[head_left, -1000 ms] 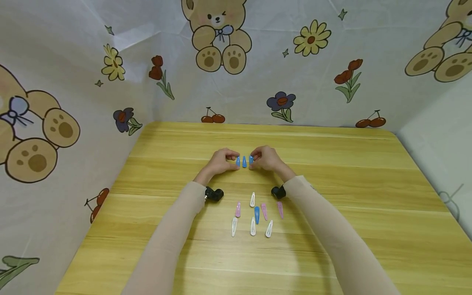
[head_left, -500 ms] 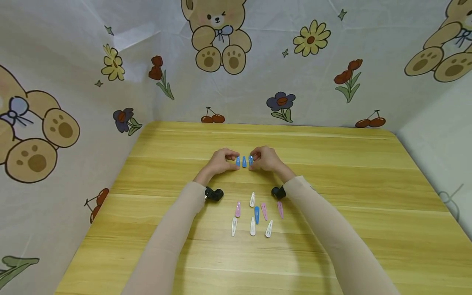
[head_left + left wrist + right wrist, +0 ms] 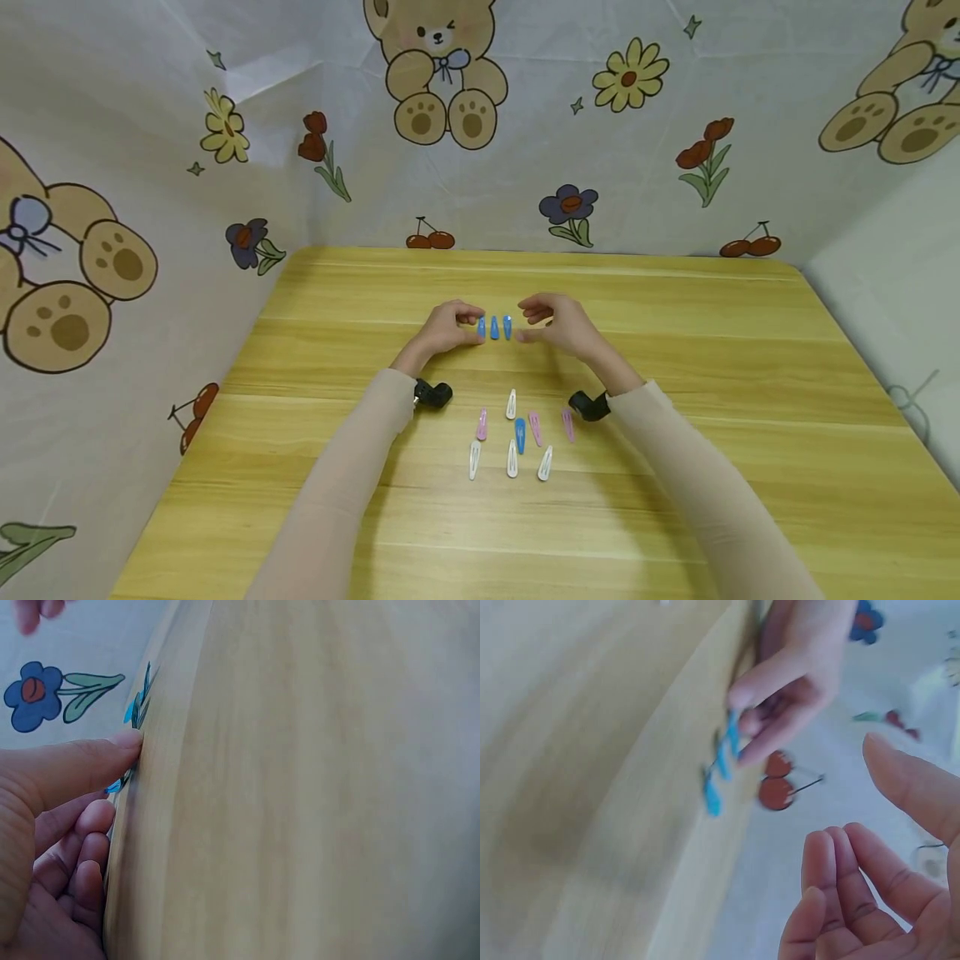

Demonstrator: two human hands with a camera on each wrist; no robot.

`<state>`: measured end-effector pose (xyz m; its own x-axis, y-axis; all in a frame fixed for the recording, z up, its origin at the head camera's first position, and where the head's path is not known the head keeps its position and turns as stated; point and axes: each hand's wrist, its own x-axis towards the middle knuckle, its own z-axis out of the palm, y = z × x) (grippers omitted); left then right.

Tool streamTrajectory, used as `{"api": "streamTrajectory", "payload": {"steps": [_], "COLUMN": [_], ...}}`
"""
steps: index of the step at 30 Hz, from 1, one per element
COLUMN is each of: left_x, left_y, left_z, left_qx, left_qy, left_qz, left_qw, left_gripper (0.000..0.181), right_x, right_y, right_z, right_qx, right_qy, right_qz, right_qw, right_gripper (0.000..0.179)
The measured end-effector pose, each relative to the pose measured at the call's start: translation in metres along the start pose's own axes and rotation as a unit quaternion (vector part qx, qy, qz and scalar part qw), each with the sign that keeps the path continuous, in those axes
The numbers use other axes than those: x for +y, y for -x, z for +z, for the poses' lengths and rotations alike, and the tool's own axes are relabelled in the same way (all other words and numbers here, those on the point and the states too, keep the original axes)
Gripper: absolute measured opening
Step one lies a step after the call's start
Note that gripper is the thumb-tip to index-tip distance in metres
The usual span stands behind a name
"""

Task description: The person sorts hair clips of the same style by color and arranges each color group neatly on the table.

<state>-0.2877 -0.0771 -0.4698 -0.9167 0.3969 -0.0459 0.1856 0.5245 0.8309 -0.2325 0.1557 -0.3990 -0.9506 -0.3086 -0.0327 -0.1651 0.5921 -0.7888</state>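
Three blue snap hair clips stand side by side in a short row on the table's far half. My left hand (image 3: 446, 327) pinches the leftmost blue hair clip (image 3: 482, 327) between thumb and finger at its two ends. Beside it lie the middle blue clip (image 3: 494, 327) and the right-hand blue clip (image 3: 507, 327), untouched. My right hand (image 3: 562, 323) is just right of the row, thumb and fingers apart, holding nothing. In the right wrist view, that hand's fingers (image 3: 821, 862) are spread away from the row. The left thumb (image 3: 97, 765) partly hides the clips in the left wrist view.
Nearer on the wooden table (image 3: 712, 375) lie loose clips: another blue clip (image 3: 521, 435), several white ones such as a white clip (image 3: 512, 458), and pink ones such as a pink clip (image 3: 535, 428). A bear-printed cloth (image 3: 525, 167) rises behind the table.
My right hand has let go of the right-hand blue clip and moved a little to the right, its fingers parting. My left hand keeps its pinch on the leftmost clip.
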Motion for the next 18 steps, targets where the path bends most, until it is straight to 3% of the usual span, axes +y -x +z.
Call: {"api": "streamTrajectory", "payload": {"steps": [9, 18], "left_x": [0.0, 0.0], "left_y": [0.0, 0.0], "left_z": [0.001, 0.001], "left_qx": [0.002, 0.003], "left_qy": [-0.006, -0.007], "left_qz": [0.002, 0.008], "left_qw": [1.0, 0.9999], "left_gripper": [0.047, 0.047], "right_x": [-0.006, 0.002], "right_y": [0.056, 0.093], "right_z": [0.005, 0.023], "right_qx": [0.021, 0.018], "right_qy": [-0.024, -0.016], "right_qz": [-0.037, -0.068], "right_qw": [0.9988, 0.9974], "right_gripper": [0.047, 0.043]}}
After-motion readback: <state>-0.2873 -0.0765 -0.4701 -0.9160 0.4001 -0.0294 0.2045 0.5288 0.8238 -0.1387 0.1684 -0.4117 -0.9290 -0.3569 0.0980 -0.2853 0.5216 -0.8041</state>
